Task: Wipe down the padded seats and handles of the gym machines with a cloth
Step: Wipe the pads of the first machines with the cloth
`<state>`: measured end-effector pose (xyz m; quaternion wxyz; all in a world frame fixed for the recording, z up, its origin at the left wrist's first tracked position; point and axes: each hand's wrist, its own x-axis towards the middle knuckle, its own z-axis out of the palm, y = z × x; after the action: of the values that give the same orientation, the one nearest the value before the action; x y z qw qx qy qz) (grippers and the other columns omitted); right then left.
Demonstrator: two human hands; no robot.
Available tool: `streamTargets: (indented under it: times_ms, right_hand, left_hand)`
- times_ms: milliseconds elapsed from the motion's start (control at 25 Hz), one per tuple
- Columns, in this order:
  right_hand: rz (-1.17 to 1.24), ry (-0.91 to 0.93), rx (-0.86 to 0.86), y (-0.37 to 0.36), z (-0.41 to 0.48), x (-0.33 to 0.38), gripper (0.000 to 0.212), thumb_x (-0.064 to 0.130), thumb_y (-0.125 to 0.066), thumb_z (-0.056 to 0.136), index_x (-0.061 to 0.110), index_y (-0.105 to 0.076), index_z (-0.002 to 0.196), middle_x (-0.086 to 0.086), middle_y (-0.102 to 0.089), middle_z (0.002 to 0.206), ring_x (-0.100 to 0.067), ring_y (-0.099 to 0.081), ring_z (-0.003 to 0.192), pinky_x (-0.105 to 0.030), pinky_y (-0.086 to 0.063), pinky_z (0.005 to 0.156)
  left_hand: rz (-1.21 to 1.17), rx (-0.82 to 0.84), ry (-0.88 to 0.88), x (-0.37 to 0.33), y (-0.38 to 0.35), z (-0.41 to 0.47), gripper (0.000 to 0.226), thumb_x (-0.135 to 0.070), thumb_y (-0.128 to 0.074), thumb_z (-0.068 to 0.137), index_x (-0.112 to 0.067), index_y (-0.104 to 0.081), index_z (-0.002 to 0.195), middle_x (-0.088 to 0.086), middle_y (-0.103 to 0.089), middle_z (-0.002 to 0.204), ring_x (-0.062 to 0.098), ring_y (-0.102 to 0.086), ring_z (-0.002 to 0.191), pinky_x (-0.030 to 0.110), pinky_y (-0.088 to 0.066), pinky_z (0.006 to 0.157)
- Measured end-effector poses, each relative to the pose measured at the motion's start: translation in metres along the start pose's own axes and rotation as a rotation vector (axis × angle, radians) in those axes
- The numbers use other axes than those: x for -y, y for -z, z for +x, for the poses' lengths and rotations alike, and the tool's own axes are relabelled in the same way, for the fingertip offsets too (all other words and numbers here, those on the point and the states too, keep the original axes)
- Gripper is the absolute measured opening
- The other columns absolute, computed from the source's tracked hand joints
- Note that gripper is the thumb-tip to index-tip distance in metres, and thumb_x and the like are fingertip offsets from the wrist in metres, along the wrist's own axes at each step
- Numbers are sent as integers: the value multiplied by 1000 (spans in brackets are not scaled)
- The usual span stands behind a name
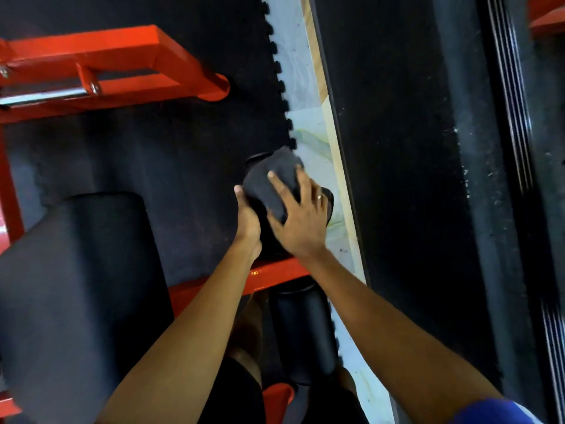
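While nothing in view proves which surfaces have already been cleaned, the wipe-down looks to be mid-course. At the near left the broad padded seat (76, 270) lies untouched by either hand, and whether it has been wiped cannot be told; its black vinyl shows no damp streak. Beyond it, at the far left, the red frame (101, 53) carries a chrome bar (39, 96), also unattended.

Toward the middle, the left hand (248, 218) is wrapped round the left side of the far roller pad (273, 240), thumb up at the cloth's edge, fingers curling out of sight, apparently steadying the pad. The dark cloth (269, 182) is draped over the top of this pad. Just to the right, the right hand (301, 221) lies flat on the cloth, fingers spread and straight, pressing it down.

I judge this pad to be the step in hand. Below the red crossbar (275, 273), the near roller pad (301, 332) sits close to the person and probably remains to be done, as do any handles, none of which can be clearly made out.
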<state>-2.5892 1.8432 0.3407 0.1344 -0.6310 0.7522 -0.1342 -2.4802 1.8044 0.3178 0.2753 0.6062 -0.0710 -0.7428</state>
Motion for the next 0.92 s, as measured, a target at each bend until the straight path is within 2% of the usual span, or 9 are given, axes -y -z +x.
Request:
streamTargets:
  times_ms: [80, 120, 240, 280, 320, 480, 680, 760, 920]
  right_hand:
    - [-39, 139, -55, -9, -29, -7, 63, 45, -61, 91, 37, -50, 152, -12, -39, 162, -42, -48, 134, -54, -39, 108]
    - [24, 38, -70, -10, -35, -12, 63, 46, -60, 92, 35, -50, 152, -12, -41, 161, -40, -50, 134, -52, -41, 109]
    - [436, -666, -45, -10, -32, -9, 73, 60, -44, 90, 28, -41, 155, -6, -44, 155, -33, -51, 135, -53, -46, 108]
    - [512, -787, -34, -11, -30, -7, 76, 63, -39, 89, 27, -40, 156, -5, -44, 154, -33, -51, 135, -53, -45, 107]
    - [517, -791, -32, -12, -34, -7, 76, 64, -38, 89, 27, -39, 156, -4, -44, 154, -33, -49, 136, -54, -44, 108]
    - [338, -485, -42, -7, -70, -5, 68, 56, -48, 97, 28, -35, 157, -11, -33, 162, -35, -37, 145, -57, -38, 116]
    - [-35, -204, -21, -12, -46, 20, 64, 50, -54, 97, 39, -38, 158, -14, -29, 166, -44, -41, 140, -60, -37, 109]
    - [-74, -206, -9, -11, -6, 24, 64, 52, -53, 97, 42, -35, 158, -12, -29, 166, -44, -42, 138, -61, -38, 108]
    - [-44, -239, 7, -7, 13, 12, 63, 57, -44, 97, 41, -36, 158, -10, -33, 164, -42, -48, 133, -58, -44, 104]
  left_hand:
    - [-23, -25, 6, 1, 5, 2, 77, -76, -29, 97, -18, -56, 141, 7, -62, 140, 25, -58, 130, 47, -38, 118]
    - [-56, -47, -25, 0, 4, 1, 71, -70, -25, 101, -21, -54, 143, 6, -63, 139, 24, -58, 129, 47, -38, 118]
    - [-38, -65, -65, -5, -1, -4, 68, -69, -16, 102, -33, -38, 155, -3, -47, 155, 18, -43, 143, 43, -31, 122]
    - [-19, -73, -63, -6, -2, -7, 68, -71, -15, 101, -36, -34, 157, -4, -42, 158, 18, -39, 145, 43, -30, 122]
    - [-25, -69, -52, -8, -3, -10, 69, -73, -17, 100, -38, -33, 157, -4, -41, 159, 18, -39, 145, 45, -29, 122]
    - [-32, -88, 1, -3, 6, 0, 84, -85, -25, 88, -34, -47, 150, 2, -56, 148, 25, -52, 136, 50, -35, 119]
    - [-102, -80, 7, -9, -11, -20, 70, -71, -23, 100, -24, -64, 131, 6, -68, 131, 25, -63, 120, 40, -49, 106]
    - [-92, -78, -17, -3, -14, -30, 64, -70, -22, 101, -29, -61, 131, 1, -60, 141, 21, -57, 129, 42, -43, 113]
    - [-25, -69, -110, 5, -5, -28, 75, -78, -26, 95, -35, -36, 156, -6, -50, 153, 15, -47, 140, 44, -33, 122]
